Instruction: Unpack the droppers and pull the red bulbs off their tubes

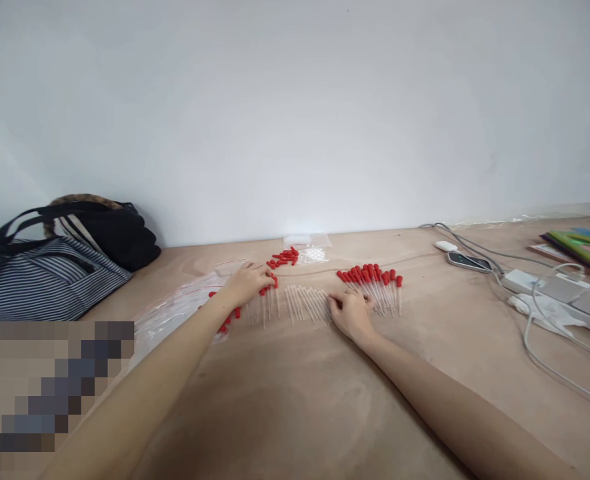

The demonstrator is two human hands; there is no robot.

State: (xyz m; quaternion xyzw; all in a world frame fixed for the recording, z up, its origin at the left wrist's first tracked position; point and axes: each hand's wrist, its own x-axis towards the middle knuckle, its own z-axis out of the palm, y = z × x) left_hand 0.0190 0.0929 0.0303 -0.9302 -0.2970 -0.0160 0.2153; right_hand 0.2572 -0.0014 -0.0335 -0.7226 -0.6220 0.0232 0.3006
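My left hand reaches over the left end of a row of droppers, its fingers closed at a red rubber bulb. Beneath it lie capped droppers with thin clear tubes. To the right, several bare clear tubes lie side by side on the table. My right hand rests at the right end of these tubes, fingers curled together; whatever is between them is too small to make out. Just beyond it, a fan of droppers with red bulbs spreads out, partly covered by the hand.
Loose red bulbs lie at the back beside a clear bag. Another plastic bag lies under my left forearm. A striped bag stands left. At right are a phone, a power strip, cables and colourful books.
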